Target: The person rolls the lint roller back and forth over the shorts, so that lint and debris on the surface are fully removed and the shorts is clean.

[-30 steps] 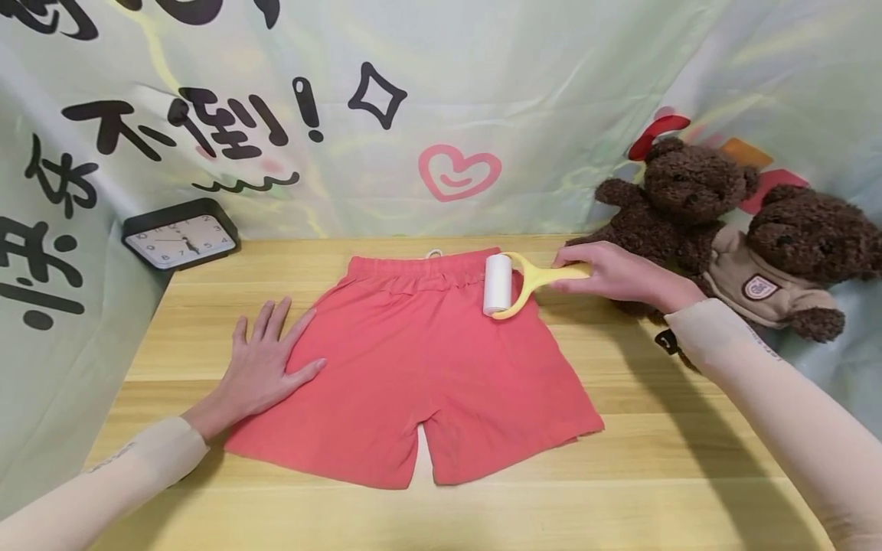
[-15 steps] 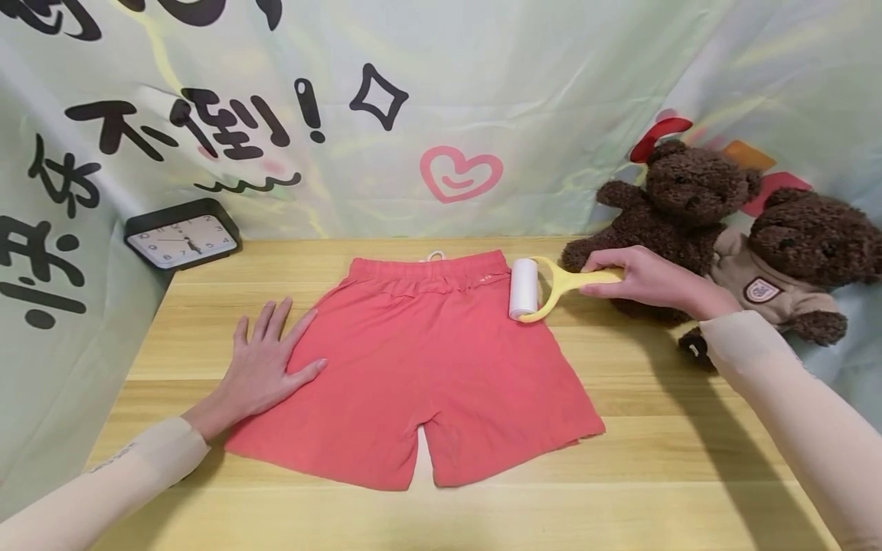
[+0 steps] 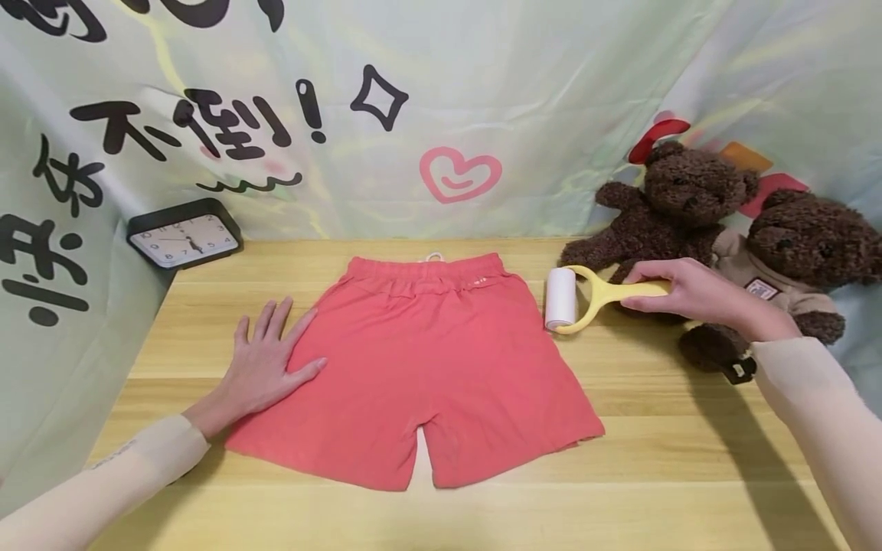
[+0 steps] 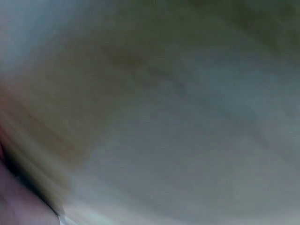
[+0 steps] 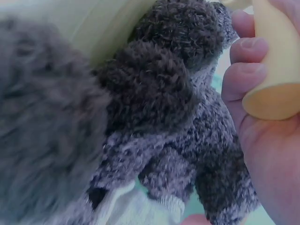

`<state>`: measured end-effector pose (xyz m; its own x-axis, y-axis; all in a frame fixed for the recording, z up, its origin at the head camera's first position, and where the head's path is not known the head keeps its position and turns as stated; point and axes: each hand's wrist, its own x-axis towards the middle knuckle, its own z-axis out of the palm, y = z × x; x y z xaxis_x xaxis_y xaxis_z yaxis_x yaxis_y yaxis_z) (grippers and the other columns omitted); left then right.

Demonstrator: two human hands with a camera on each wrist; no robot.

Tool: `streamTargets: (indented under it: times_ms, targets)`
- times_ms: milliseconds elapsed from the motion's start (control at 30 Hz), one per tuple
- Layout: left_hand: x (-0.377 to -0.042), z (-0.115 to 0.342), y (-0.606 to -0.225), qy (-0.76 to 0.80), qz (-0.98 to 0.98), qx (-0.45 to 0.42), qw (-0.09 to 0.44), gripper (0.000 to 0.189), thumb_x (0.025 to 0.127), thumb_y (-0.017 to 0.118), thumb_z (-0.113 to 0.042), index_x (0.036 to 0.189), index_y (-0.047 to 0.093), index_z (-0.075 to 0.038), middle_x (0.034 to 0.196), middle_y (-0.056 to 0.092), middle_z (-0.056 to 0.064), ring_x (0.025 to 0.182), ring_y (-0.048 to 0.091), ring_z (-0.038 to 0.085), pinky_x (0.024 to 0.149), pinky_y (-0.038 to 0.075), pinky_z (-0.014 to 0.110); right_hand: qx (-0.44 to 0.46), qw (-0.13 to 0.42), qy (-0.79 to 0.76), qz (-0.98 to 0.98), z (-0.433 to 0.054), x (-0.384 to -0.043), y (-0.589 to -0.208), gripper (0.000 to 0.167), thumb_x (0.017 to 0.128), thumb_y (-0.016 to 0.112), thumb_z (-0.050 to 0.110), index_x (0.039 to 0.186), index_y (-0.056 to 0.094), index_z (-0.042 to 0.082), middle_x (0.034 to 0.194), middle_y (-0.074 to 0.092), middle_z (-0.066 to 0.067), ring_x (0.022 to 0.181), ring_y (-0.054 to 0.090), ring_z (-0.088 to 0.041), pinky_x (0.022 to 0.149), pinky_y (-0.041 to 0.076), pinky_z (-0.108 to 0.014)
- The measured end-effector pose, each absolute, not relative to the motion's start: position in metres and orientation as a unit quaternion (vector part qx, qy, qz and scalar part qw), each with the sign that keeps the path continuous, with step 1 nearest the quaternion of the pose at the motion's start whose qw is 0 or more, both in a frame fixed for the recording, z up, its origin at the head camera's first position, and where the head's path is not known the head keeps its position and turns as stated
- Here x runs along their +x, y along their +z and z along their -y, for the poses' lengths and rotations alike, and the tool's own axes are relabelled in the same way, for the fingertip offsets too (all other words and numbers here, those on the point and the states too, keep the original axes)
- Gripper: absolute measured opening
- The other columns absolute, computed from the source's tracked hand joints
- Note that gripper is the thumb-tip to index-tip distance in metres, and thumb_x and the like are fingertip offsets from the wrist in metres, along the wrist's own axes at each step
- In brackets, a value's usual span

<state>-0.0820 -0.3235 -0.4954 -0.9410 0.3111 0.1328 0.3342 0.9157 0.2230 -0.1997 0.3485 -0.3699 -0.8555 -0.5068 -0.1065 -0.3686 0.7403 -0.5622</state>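
Note:
Red shorts [image 3: 427, 360] lie spread flat on the wooden table, waistband toward the back wall. My left hand [image 3: 265, 367] rests on their left side, fingers spread and straight, partly on the cloth and partly on the table. With my right hand [image 3: 703, 295] I grip the yellow handle of a lint roller [image 3: 606, 292]. Its white roll is just off the right edge of the shorts; whether it touches the table I cannot tell. In the right wrist view, curled fingers [image 5: 248, 68] wrap the handle. The left wrist view is too blurred to read.
Two brown teddy bears [image 3: 696, 191] sit at the back right, close behind my right hand; one wears a beige shirt [image 3: 744, 283]. A black-framed clock [image 3: 184, 236] leans at the back left. A printed cloth [image 3: 537, 92] covers the walls behind the table [image 3: 496, 520].
My right hand has moved the lint roller to the right, from the shorts' upper right part to beyond their edge. My left hand has stayed in place, and the shorts lie as before.

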Motion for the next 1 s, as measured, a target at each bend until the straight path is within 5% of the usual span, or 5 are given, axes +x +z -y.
streamTargets:
  times_ms: [367, 1000]
  targets:
    - [-0.080, 0.326, -0.492, -0.149, 0.974, -0.167, 0.038, 0.089, 0.100, 0.069, -0.057, 0.173, 0.033, -0.023, 0.173, 0.025, 0.027, 0.159, 0.017, 0.052, 0.114, 0.008, 0.084, -0.200, 0.067, -0.288, -0.934, -0.357, -0.169, -0.376, 0.017, 0.095, 0.089, 0.018, 0.102, 0.079, 0.030, 0.076, 0.064, 0.005, 0.059, 0.048, -0.014, 0.057, 0.037, -0.030]
    - [-0.014, 0.346, -0.493, -0.171, 0.974, -0.143, 0.050, 0.098, 0.094, 0.077, -0.054, 0.174, 0.031, -0.019, 0.174, 0.027, 0.024, 0.159, 0.020, 0.050, 0.120, 0.005, 0.077, -0.175, 0.025, -0.392, -0.903, -0.288, -0.136, -0.384, 0.021, 0.096, 0.085, 0.011, 0.114, 0.078, 0.019, 0.088, 0.069, -0.001, 0.069, 0.055, -0.018, 0.058, 0.046, -0.029]
